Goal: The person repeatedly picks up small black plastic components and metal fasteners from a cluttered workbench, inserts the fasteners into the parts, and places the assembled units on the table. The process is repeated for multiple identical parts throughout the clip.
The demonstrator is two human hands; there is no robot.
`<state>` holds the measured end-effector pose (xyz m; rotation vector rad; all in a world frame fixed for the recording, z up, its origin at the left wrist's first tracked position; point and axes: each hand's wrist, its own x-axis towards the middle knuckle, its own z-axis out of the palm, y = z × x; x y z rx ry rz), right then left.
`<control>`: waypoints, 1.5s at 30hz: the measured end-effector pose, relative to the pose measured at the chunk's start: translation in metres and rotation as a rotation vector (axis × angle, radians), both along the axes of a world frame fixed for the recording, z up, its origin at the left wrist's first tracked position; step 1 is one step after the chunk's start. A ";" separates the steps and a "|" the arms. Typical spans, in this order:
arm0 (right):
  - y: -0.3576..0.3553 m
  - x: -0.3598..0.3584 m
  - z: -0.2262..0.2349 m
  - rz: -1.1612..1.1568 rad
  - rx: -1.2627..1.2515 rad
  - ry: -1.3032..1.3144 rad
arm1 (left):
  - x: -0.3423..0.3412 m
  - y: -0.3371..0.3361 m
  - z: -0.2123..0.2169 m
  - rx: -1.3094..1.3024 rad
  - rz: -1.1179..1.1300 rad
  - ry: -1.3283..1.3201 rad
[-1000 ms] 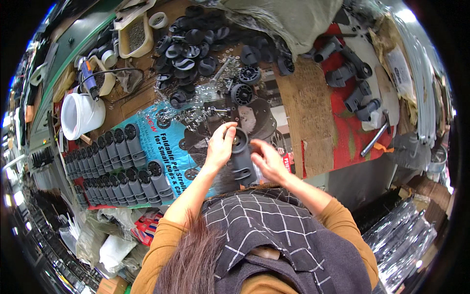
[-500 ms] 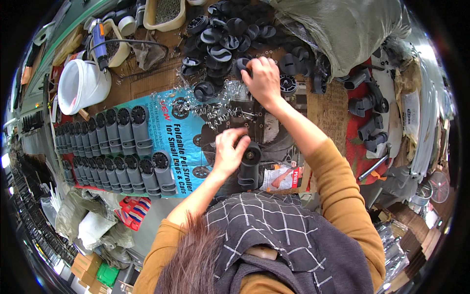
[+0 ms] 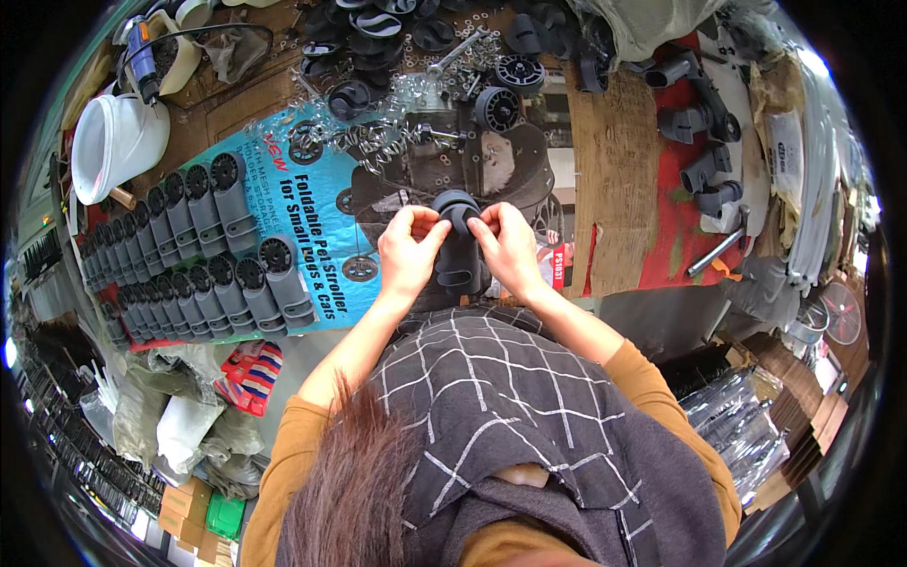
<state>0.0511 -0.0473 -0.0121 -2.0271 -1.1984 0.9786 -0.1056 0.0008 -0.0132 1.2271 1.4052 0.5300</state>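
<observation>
A dark grey tubular plastic part (image 3: 460,268) stands at the near edge of the table, its round end pointing away from me. On that end sits a round black plastic cap (image 3: 457,202), with fingers on both sides of it. My left hand (image 3: 410,248) is closed, thumb and fingertips pinching the cap's left side. From the right, my right hand (image 3: 508,249) pinches the same cap, also closed. Beyond them lies a loose heap of small shiny metal fittings (image 3: 378,142).
Two rows of similar grey parts (image 3: 203,213) lie on printed blue cardboard at left. A white bucket (image 3: 118,146) and a blue power screwdriver (image 3: 143,61) are at far left. Black caps (image 3: 376,24) are heaped at the back. More grey parts (image 3: 707,170) lie at right.
My right hand has come back from the heap of black caps to the tubular part. A cap now sits on the round end, held by both hands. The whole view has shifted.
</observation>
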 end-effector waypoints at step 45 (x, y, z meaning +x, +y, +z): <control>0.025 0.028 -0.027 0.366 -0.231 0.209 | 0.006 0.075 -0.024 -0.031 -0.867 0.211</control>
